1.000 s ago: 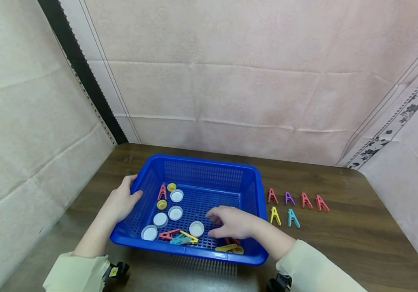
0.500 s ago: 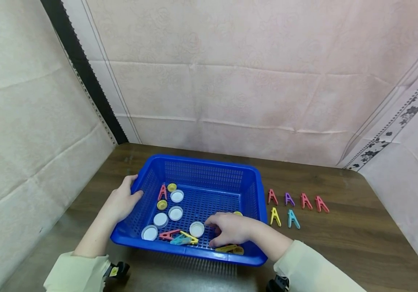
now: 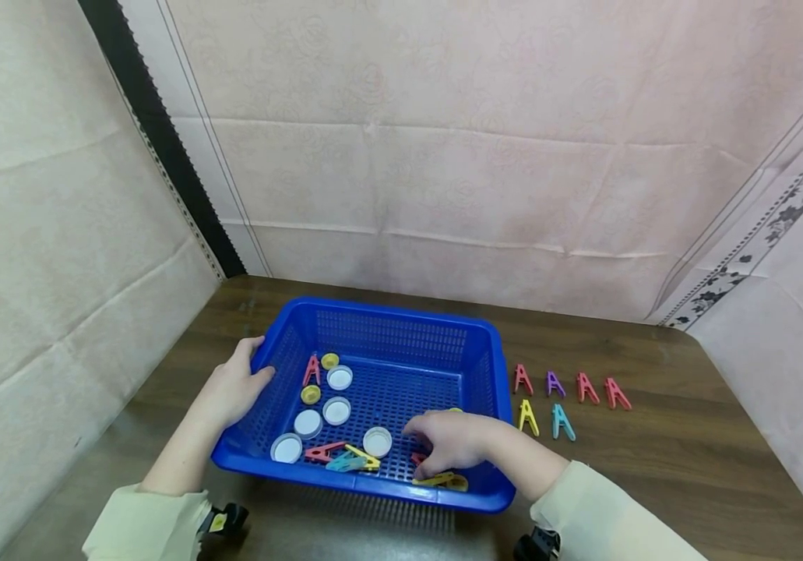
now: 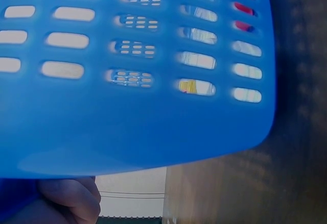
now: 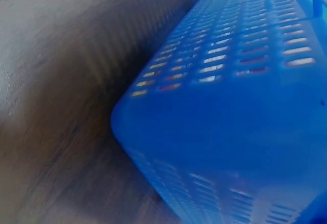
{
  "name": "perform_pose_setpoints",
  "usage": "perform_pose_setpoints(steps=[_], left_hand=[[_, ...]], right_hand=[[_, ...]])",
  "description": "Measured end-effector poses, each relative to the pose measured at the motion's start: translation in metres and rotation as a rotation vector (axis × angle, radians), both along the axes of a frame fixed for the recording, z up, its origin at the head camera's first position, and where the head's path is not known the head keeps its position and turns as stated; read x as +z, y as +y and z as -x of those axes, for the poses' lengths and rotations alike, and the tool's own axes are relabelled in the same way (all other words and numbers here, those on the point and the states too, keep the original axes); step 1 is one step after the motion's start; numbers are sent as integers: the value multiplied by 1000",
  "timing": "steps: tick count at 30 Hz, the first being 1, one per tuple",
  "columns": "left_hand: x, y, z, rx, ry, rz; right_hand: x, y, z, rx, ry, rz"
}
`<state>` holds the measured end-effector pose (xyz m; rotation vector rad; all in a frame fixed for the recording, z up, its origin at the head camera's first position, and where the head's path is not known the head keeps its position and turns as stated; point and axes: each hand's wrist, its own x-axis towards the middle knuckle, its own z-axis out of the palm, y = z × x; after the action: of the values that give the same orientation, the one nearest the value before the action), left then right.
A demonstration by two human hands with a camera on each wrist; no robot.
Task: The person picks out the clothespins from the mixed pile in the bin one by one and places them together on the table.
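Note:
My left hand (image 3: 233, 389) grips the left rim of the blue basket (image 3: 401, 312); in the left wrist view its fingers (image 4: 71, 193) show below the basket wall (image 4: 127, 132). Inside the basket's right part is my right hand (image 3: 453, 440), its fingers bent downward around a red clip (image 3: 418, 458), mostly hidden; whether they pinch it cannot be told. Just below the hand lie a yellow clip (image 3: 433, 478) and a yellow cap (image 3: 457, 482). The right wrist view shows only the outside of the basket (image 5: 214, 112), no hand.
White caps (image 3: 377, 442), yellow caps (image 3: 311, 394), a red clip (image 3: 311, 369) and a cluster of clips (image 3: 348, 460) lie in the basket's left and middle. Right of it, several clips (image 3: 559, 421) stand in two rows on the wooden table (image 3: 681, 467).
My right hand has moved down inside the basket, then slightly right. A bit of red now shows between its fingers. My left hand has stayed on the rim.

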<state>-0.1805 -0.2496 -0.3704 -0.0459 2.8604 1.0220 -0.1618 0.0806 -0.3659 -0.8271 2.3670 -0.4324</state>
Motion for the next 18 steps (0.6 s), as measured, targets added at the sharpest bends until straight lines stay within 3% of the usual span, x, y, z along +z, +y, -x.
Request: perform_pose_setpoints(steps=[5, 12, 18], left_hand=[[0, 0, 0, 1, -5, -2], [0, 0, 0, 3, -3, 1], [-1, 0, 1, 0, -4, 2]], right_hand=[[-2, -3, -1, 23, -33, -63], [-7, -8, 0, 63, -53, 8], [-10, -12, 1, 106, -16, 89]])
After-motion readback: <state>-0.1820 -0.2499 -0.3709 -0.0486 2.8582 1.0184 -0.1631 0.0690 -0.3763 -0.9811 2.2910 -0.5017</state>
